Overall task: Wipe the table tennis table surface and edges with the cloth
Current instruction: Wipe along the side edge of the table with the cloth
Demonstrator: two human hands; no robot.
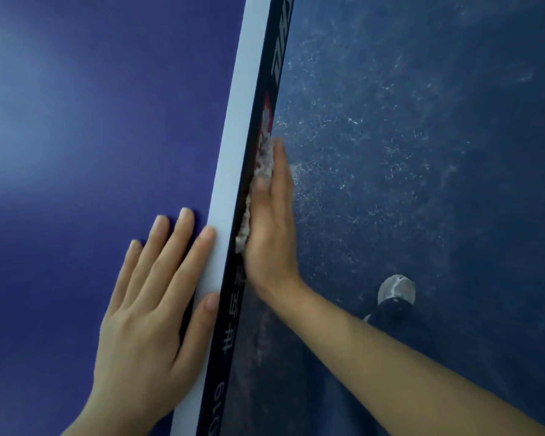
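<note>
Fluffy white cloth (262, 166) is pressed against the dark printed side edge (266, 89) of the blue table tennis table (92, 121) by my straight-fingered right hand (272, 221), while my left hand (148, 297) rests flat, fingers spread, on top by the white border line (233, 152).

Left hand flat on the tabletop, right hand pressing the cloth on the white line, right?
No: the head view shows the right hand pressing the cloth against the dark side edge. The left hand is flat on the tabletop.
</note>
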